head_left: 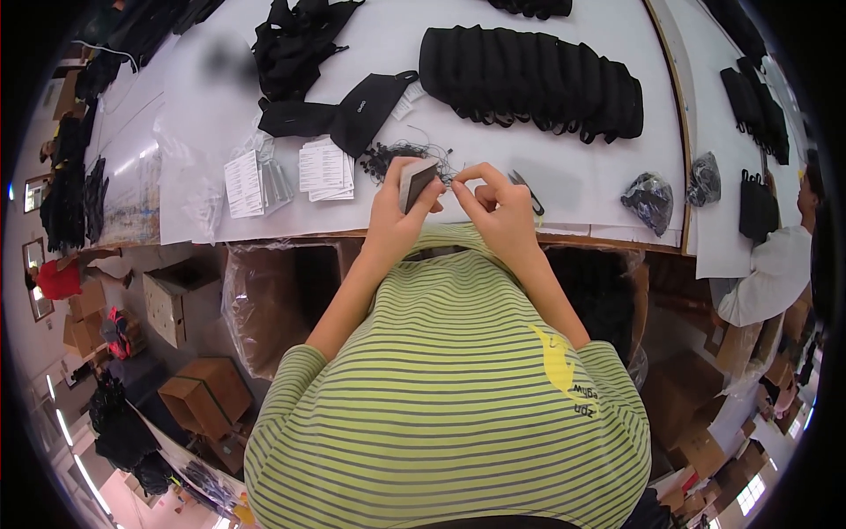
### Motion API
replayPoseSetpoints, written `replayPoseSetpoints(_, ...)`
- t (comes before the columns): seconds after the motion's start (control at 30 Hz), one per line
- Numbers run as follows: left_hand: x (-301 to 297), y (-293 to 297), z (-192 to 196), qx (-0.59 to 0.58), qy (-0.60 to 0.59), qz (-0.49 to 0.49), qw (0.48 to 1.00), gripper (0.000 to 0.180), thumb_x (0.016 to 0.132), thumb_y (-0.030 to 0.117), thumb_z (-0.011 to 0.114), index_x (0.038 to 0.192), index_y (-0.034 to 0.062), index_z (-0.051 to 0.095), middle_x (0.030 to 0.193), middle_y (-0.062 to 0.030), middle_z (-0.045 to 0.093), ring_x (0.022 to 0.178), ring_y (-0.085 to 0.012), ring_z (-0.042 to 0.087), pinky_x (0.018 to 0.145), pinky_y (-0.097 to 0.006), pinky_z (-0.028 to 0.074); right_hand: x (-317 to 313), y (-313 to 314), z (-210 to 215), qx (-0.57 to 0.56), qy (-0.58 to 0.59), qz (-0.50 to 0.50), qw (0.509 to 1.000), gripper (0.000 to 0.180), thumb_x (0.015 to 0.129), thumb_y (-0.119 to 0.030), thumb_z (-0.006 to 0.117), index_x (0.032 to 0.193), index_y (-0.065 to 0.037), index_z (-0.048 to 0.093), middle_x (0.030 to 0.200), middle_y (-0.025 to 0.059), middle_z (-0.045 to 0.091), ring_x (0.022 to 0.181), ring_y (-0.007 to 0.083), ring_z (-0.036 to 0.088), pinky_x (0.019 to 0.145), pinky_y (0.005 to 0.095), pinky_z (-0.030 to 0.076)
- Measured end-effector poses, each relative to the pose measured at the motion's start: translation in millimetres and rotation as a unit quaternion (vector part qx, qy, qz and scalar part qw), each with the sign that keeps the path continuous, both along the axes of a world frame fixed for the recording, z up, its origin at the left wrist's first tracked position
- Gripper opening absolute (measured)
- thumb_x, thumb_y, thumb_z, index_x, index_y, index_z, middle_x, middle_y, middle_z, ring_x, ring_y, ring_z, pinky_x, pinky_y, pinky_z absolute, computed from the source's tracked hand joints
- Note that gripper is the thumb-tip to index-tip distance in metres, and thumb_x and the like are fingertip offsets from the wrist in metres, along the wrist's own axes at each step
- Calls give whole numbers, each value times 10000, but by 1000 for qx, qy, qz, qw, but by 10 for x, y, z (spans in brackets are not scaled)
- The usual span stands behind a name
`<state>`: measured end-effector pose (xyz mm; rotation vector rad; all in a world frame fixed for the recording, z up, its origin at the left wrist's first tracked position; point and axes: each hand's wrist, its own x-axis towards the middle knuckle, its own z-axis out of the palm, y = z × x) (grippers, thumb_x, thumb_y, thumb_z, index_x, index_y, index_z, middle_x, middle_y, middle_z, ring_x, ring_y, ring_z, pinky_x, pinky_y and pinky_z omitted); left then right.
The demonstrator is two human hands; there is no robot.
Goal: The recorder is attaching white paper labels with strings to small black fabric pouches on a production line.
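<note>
My left hand (396, 208) is closed around a small stack of cards (418, 187), dark on the broad face and pale along the edge. Close beside it, my right hand (504, 212) is pinched at the fingertips on what looks like a thin string, too fine to make out fully. Just beyond the hands lies a tangle of black tag strings (385, 160). White printed tags (325, 171) lie left of my left hand, with another tag pile (244, 185) farther left. Small black thread snips (529, 191) rest right of my right hand.
A black garment (359, 110) lies beyond the tags, with more black garments (298, 48) behind it. A long row of folded black garments (533, 79) fills the far right. Black bundles in clear plastic (649, 203) sit near the right edge. Another person (767, 278) is at far right.
</note>
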<state>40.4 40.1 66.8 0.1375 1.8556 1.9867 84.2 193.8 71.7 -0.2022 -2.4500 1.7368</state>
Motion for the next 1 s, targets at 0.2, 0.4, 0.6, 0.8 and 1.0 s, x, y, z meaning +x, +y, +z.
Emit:
replayPoseSetpoints(0.2, 27, -10, 49, -110, 138, 0, 984, 131, 832, 78, 644, 889, -14, 570, 782, -43, 558, 683, -116, 548, 612, -245, 431, 5, -23, 1, 28, 37, -15, 999, 63, 818, -97, 655, 821, -57, 606, 419, -33, 346, 396, 31, 257, 409, 231, 196)
replayPoseSetpoints(0.4, 23, -12, 96, -179, 226, -15, 957, 103, 782, 55, 676, 845, -11, 627, 750, -58, 551, 663, -152, 538, 591, -266, 409, 20, -44, -23, 60, 42, -15, 997, 71, 823, -102, 653, 839, -52, 606, 419, -26, 351, 396, 36, 263, 407, 234, 203)
replayPoseSetpoints(0.6, -13, -101, 47, -213, 306, -48, 926, 113, 825, 102, 657, 875, 3, 636, 731, -39, 547, 664, -138, 524, 579, -271, 402, 8, 9, -1, -155, -74, 1, 985, 111, 826, -109, 656, 891, -41, 596, 425, -31, 413, 398, 25, 299, 410, 219, 213)
replayPoseSetpoints(0.8, -163, -177, -15, -42, -106, -167, 979, 183, 940, 197, 536, 916, 22, 581, 762, 34, 539, 717, -36, 483, 642, -192, 378, -17, 111, -51, -76, -75, 88, 990, 110, 816, -106, 667, 882, -42, 606, 435, -44, 442, 397, 18, 355, 411, 203, 241)
replayPoseSetpoints(1.0, -260, -116, -193, 18, -31, -149, 988, 138, 921, 169, 567, 916, 31, 558, 777, 26, 543, 638, -25, 456, 546, -180, 357, -102, 129, -33, -173, -117, 87, 974, 125, 865, -161, 636, 872, -45, 588, 468, -35, 462, 408, 28, 389, 407, 198, 278)
